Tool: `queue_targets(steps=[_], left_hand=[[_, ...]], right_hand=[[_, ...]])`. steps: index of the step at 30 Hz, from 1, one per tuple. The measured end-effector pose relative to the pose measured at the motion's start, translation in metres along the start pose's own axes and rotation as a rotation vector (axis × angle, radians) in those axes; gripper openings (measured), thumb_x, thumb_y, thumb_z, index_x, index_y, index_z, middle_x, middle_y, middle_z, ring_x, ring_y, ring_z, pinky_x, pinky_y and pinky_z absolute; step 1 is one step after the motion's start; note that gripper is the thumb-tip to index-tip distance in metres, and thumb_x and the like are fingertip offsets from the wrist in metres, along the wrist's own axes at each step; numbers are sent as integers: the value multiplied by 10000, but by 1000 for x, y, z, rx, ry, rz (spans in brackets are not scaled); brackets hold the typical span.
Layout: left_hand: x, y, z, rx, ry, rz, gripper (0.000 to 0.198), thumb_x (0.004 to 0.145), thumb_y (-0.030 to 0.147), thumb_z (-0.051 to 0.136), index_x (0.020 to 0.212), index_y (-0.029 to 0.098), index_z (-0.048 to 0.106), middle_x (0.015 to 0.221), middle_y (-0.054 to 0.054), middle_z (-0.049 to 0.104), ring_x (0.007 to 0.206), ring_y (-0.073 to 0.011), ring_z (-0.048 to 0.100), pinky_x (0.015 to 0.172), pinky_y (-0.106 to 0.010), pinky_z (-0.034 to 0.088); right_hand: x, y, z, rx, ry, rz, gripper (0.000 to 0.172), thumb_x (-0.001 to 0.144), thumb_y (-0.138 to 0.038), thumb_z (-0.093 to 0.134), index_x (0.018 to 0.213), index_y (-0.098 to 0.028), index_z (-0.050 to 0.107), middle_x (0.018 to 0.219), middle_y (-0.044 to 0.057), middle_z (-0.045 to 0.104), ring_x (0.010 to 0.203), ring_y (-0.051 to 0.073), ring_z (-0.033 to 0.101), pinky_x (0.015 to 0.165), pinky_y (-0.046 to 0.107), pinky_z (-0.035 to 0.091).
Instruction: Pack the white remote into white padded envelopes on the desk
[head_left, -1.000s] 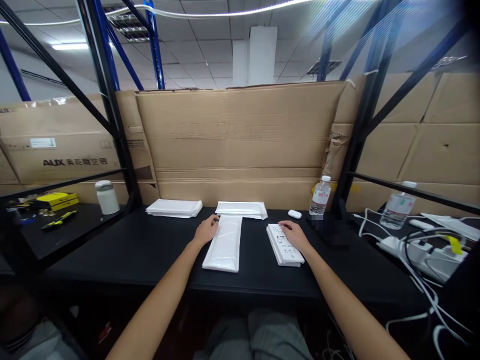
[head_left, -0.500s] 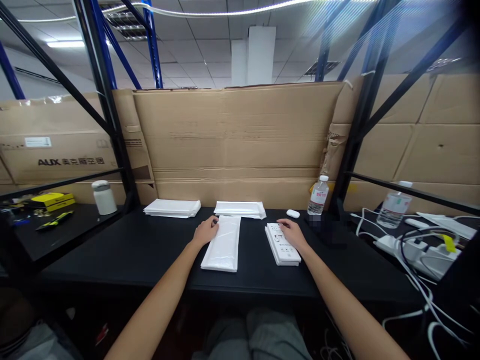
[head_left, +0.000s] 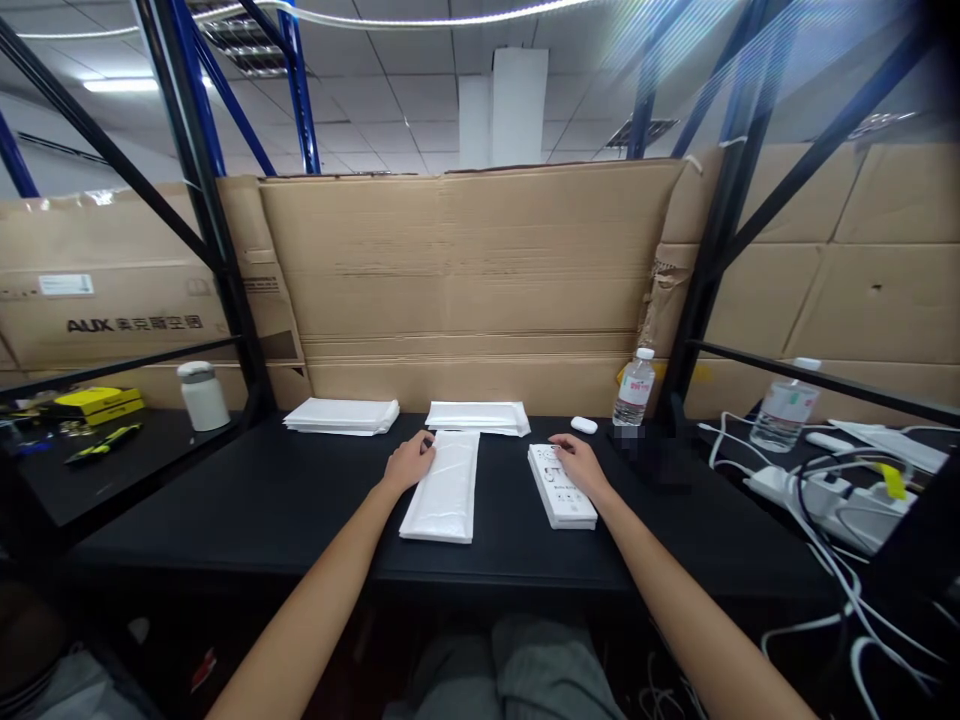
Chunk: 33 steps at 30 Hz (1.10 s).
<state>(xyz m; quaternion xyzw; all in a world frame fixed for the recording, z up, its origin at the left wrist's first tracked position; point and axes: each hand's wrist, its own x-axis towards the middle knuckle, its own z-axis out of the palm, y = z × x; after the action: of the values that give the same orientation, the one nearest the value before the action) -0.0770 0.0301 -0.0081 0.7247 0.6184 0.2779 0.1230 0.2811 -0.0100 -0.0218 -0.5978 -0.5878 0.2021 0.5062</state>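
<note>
My left hand (head_left: 409,463) rests on the upper left corner of a long white padded pouch (head_left: 444,487) lying flat on the black table (head_left: 247,500); its fingers are curled and pressed onto the pouch's edge. My right hand (head_left: 577,465) lies over the far end of a white remote control (head_left: 562,492), fingers bent over its top. The remote lies flat on the table to the right of the pouch.
Two stacks of white pouches (head_left: 341,416) (head_left: 478,417) lie at the back near a cardboard wall (head_left: 465,280). A small white object (head_left: 583,425) and a water bottle (head_left: 634,390) stand right of them. Cables and a power strip (head_left: 832,495) crowd the right; a white jar (head_left: 201,395) stands left.
The view has drifted slightly; both hands stay where they were on the pouch and the remote control.
</note>
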Motion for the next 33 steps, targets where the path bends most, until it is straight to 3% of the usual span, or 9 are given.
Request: queue_targets(steps=[6,13,17,22,28,33], left_hand=[[2,-3,2,-30,15,-10,243,851,363,494,1071,290,567,901,-7,672,857,-206,610,717,-289,401],[13,-10,2,-131,152,26,218,860,259,468,1063,230,541,863,-21,636,849,-174,599,757,-269,423],[24,-12,3,-22,204,6,271,838,186,478,1106,214,510,988,-56,611,889,-184,595,781,-287,432],[38,-10,2,207,213,76,311,889,245,482,1196,209,451,1136,-107,543,991,-223,580,799,-308,441],[50,-7,1,393,165,174,269,925,331,453,1166,216,487,1128,-102,505,967,-230,578,787,-310,441],[54,-7,2,415,168,194,262,965,341,356,1113,230,542,1091,-86,509,938,-213,583,775,-299,435]], right_hand=[[0,-1,0,11,-5,0,308,711,-225,496,956,-179,678,1005,76,692,896,218,626,846,343,454],[1,2,0,16,-8,10,300,723,-237,504,964,-183,676,970,66,687,878,210,624,827,333,456],[2,4,-1,24,21,9,295,711,-256,519,945,-172,679,900,67,679,822,206,621,784,330,463],[5,9,-2,17,52,10,297,704,-278,530,936,-176,686,836,55,664,759,200,607,722,320,459],[7,16,0,40,48,26,310,709,-313,542,956,-182,677,840,54,657,785,205,609,730,317,460],[3,6,-1,50,71,47,295,711,-300,531,939,-182,677,830,58,661,762,195,607,721,312,459]])
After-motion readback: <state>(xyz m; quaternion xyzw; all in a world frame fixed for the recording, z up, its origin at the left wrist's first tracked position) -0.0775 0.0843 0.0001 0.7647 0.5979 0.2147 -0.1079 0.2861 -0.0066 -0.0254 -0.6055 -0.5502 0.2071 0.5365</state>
